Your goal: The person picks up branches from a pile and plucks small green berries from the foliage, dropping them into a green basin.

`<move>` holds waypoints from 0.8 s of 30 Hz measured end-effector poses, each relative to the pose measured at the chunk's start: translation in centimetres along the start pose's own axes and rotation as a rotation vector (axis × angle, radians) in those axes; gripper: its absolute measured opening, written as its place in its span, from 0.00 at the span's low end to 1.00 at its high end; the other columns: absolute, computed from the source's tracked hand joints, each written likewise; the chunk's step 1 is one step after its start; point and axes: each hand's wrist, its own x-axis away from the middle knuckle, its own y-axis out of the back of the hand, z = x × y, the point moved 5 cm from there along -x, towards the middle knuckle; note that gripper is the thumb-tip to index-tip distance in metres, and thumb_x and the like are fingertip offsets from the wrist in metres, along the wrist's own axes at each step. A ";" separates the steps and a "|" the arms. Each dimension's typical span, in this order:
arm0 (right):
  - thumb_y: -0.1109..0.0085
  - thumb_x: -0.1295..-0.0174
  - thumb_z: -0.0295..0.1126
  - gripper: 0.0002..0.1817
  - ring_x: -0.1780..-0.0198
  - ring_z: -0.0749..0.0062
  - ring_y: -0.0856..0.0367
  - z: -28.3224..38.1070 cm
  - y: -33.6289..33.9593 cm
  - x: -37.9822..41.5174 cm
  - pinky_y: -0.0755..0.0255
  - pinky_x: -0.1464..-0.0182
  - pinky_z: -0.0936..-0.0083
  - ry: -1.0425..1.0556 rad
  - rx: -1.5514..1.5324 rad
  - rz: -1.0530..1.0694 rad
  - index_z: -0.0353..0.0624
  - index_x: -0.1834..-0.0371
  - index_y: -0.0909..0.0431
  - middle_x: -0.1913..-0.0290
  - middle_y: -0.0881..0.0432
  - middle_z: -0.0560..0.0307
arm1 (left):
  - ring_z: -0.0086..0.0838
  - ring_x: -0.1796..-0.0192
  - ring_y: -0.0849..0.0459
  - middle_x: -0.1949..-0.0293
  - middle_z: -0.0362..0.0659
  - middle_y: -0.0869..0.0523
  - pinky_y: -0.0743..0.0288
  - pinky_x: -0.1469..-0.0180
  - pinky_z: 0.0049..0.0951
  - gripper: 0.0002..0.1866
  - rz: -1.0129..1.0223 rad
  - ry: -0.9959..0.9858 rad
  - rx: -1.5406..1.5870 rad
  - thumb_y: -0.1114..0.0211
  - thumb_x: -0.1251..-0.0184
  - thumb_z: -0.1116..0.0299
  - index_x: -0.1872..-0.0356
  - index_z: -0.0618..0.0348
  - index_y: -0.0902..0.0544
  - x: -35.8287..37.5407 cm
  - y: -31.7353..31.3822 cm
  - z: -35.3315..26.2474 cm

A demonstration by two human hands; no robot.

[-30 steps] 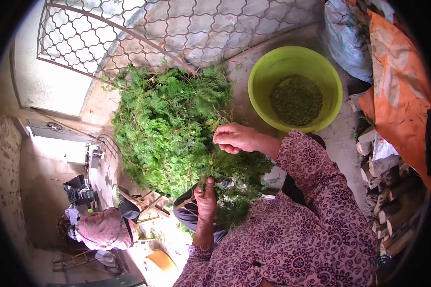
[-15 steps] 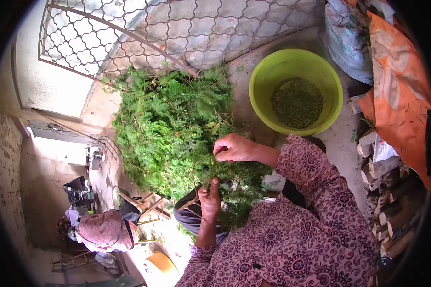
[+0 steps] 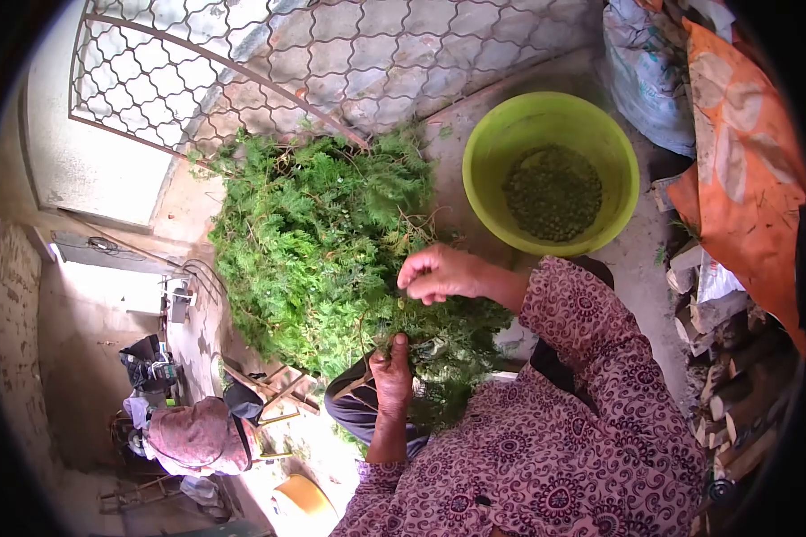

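My left hand [image 3: 391, 374] is closed around the woody stem of a leafy green branch [image 3: 448, 358], held over my lap near the dark trousers. Just above it, my right hand [image 3: 439, 274] has its fingers curled with thumb and fingertips close together. Whatever is between those fingertips, if anything, is too small to tell. A large heap of feathery evergreen branches [image 3: 304, 242] lies on the ground beyond both hands. Right of the heap stands a yellow-green tub [image 3: 476, 170] with many small round green pieces [image 3: 555, 192] on its bottom.
A wire mesh gate [image 3: 358, 54] runs behind the heap. White sacks [image 3: 649, 85], an orange cloth [image 3: 743, 179] and stacked firewood [image 3: 743, 403] line the right side. At left, another person [image 3: 197, 436] sits near a wooden chair [image 3: 273, 394]; a yellow container [image 3: 303, 501] stands close by.
My right hand has lifted slightly away from the branch, and its fingers have loosened a little. My left hand stays on the stem. The camera view has shifted slightly.
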 end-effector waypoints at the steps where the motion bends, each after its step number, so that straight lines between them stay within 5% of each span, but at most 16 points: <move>1: 0.43 0.48 0.25 0.10 0.75 0.81 0.24 0.0 -0.2 0.1 0.32 0.77 0.86 0.000 0.003 0.000 0.39 0.62 0.25 0.72 0.23 0.59 | 0.18 0.70 0.30 0.72 0.34 0.22 0.35 0.65 0.21 0.11 0.015 0.000 -0.017 0.42 0.37 0.63 0.70 0.62 0.21 0.0 -0.1 0.1; 7: 0.42 0.48 0.28 0.11 0.77 0.83 0.24 0.3 -1.6 0.3 0.31 0.75 0.82 0.136 0.352 0.094 0.37 0.61 0.24 0.69 0.21 0.59 | 0.15 0.71 0.32 0.74 0.32 0.23 0.37 0.68 0.19 0.10 0.059 -0.051 0.029 0.43 0.36 0.65 0.73 0.60 0.22 -0.1 -0.7 0.0; 12: 0.44 0.49 0.25 0.10 0.72 0.70 0.21 0.2 -2.0 0.3 0.29 0.69 0.73 0.344 0.703 -0.022 0.38 0.63 0.25 0.69 0.21 0.53 | 0.15 0.72 0.34 0.76 0.30 0.26 0.39 0.69 0.19 0.10 0.047 -0.019 0.052 0.43 0.36 0.66 0.75 0.59 0.23 0.0 -1.3 -0.6; 16: 0.46 0.49 0.23 0.05 0.72 0.60 0.23 -0.8 -1.5 -0.1 0.30 0.70 0.67 0.475 0.676 -0.138 0.39 0.68 0.27 0.73 0.24 0.49 | 0.14 0.73 0.36 0.77 0.29 0.27 0.41 0.70 0.19 0.10 0.035 -0.005 0.037 0.43 0.37 0.66 0.75 0.58 0.23 -0.5 -1.6 -0.6; 19: 0.51 0.46 0.21 0.03 0.78 0.64 0.30 0.0 2.0 0.1 0.35 0.74 0.67 0.541 0.701 -0.511 0.39 0.75 0.33 0.79 0.30 0.51 | 0.14 0.72 0.35 0.76 0.29 0.27 0.41 0.70 0.19 0.08 0.016 -0.009 0.088 0.42 0.37 0.67 0.74 0.58 0.23 -0.4 -1.6 -1.0; 21: 0.51 0.41 0.25 0.02 0.81 0.73 0.30 3.1 5.3 1.1 0.35 0.78 0.73 0.232 0.637 -0.702 0.40 0.70 0.29 0.80 0.28 0.56 | 0.19 0.66 0.30 0.69 0.35 0.22 0.36 0.62 0.21 0.10 -0.026 -0.006 0.123 0.41 0.37 0.63 0.69 0.60 0.21 -0.3 -1.1 -0.7; 22: 0.50 0.41 0.27 0.03 0.82 0.74 0.30 4.1 6.8 1.3 0.34 0.79 0.76 0.262 0.740 -0.779 0.41 0.67 0.28 0.80 0.26 0.57 | 0.19 0.66 0.30 0.69 0.35 0.22 0.36 0.62 0.21 0.10 -0.029 -0.009 0.127 0.41 0.37 0.63 0.69 0.60 0.21 -0.8 -0.9 -0.2; 24: 0.47 0.46 0.25 0.09 0.66 0.67 0.23 5.2 9.4 2.7 0.30 0.63 0.71 0.348 0.840 -0.938 0.43 0.60 0.26 0.68 0.22 0.50 | 0.23 0.63 0.27 0.65 0.40 0.20 0.34 0.59 0.23 0.16 -0.122 0.192 0.271 0.42 0.37 0.57 0.64 0.63 0.22 -1.4 0.3 1.8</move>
